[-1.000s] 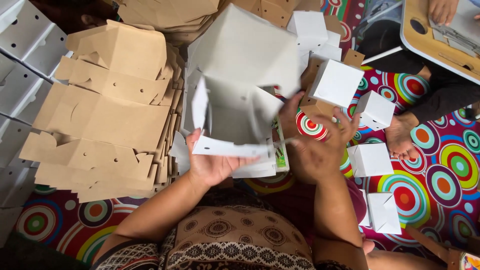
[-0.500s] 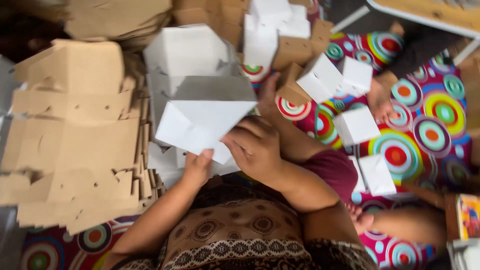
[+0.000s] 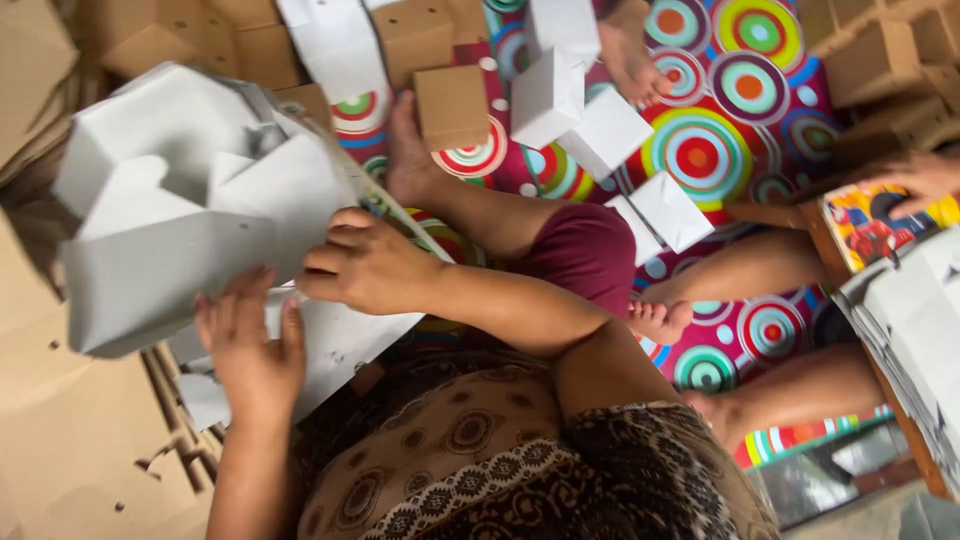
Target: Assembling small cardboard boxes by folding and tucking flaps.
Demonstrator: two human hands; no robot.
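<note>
**Inspector A:** Holding a half-folded white cardboard box [image 3: 190,210] at the left of the frame, both hands are on it. Confirm the grips.

**Inspector B:** Confirmed. The right hand [image 3: 365,265], at centre frame, lies with its fingers curled together over the box's right edge, clamped on a panel. The left hand [image 3: 250,345], lower left, presses flat against the box's underside, fingers slightly apart and pointing up the frame.

**Inspector A:** State of the box?

**Inspector B:** Tilted, flaps [image 3: 255,165] standing open at several angles, not closed. A loose white sheet [image 3: 345,345] lies beneath it, just beside the left hand.

**Inspector A:** Surroundings?

**Inspector B:** Flat brown cardboard blanks [image 3: 70,440] fill the lower left and left edge. Finished white boxes [image 3: 575,115] lie on a mat with coloured rings [image 3: 740,130] in the upper middle; brown boxes [image 3: 450,105] sit beside them and more in the upper right corner. The person's bare leg crosses the middle of the frame, foot near a brown box.

**Inspector A:** Anyone else?

**Inspector B:** Another person's hand [image 3: 915,175] rests at the right edge on a colourful printed board [image 3: 875,225]. A further foot [image 3: 630,55] shows at the top centre, touching a white box.
</note>
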